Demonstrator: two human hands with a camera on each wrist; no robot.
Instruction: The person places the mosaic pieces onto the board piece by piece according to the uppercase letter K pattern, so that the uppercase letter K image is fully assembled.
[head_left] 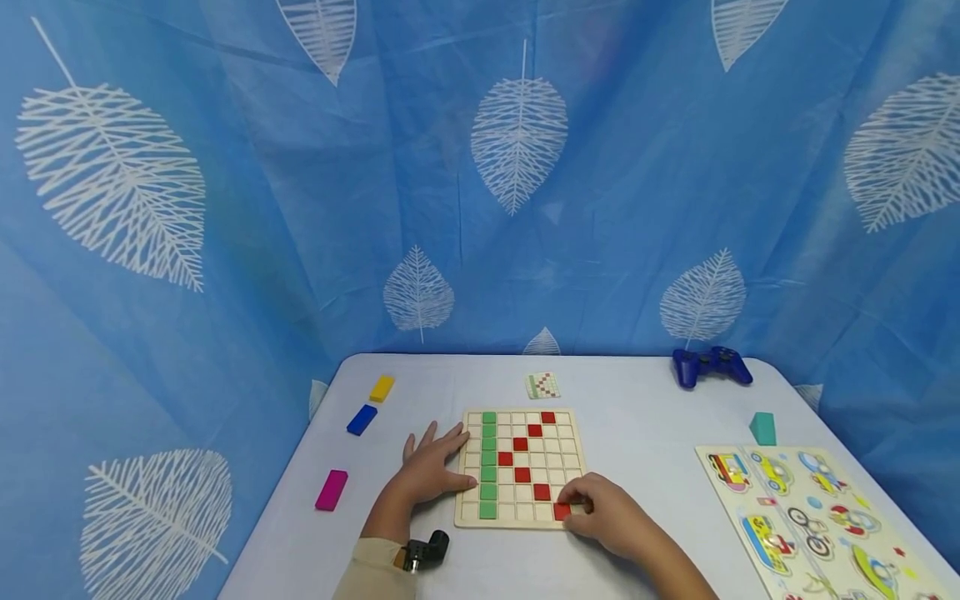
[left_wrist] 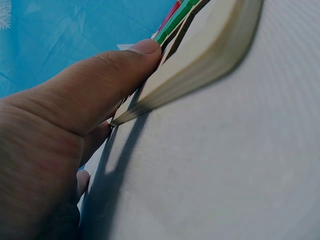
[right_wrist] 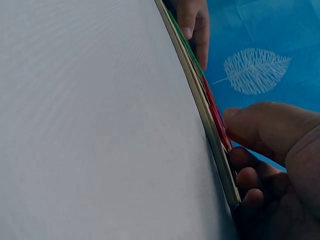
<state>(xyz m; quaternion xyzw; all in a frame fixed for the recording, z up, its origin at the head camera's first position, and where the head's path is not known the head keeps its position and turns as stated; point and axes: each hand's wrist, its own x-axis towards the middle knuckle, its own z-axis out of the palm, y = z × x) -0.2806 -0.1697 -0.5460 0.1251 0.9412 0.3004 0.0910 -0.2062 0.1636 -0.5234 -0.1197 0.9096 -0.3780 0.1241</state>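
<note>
A square wooden grid board [head_left: 468, 467] lies on the table, with a column of green tiles [head_left: 488, 456] and a slanting pattern of red tiles [head_left: 521, 444] in its cells. My left hand [head_left: 429, 468] rests at the board's left edge, fingers spread, its thumb [left_wrist: 142, 47] on the rim in the left wrist view. At the lower right corner, my right hand [head_left: 606, 512] pinches a red tile [head_left: 561, 512] between thumb and curled index finger. The right wrist view shows this thumb [right_wrist: 237, 120] against the red, other fingers curled by the board's edge.
Behind the board lies a small pattern card [head_left: 543, 385]. Yellow [head_left: 382, 388], blue [head_left: 362, 420] and magenta [head_left: 332, 490] blocks sit to the left. At the right are a game controller [head_left: 711, 367], a teal block [head_left: 763, 428] and a picture puzzle board [head_left: 817, 517].
</note>
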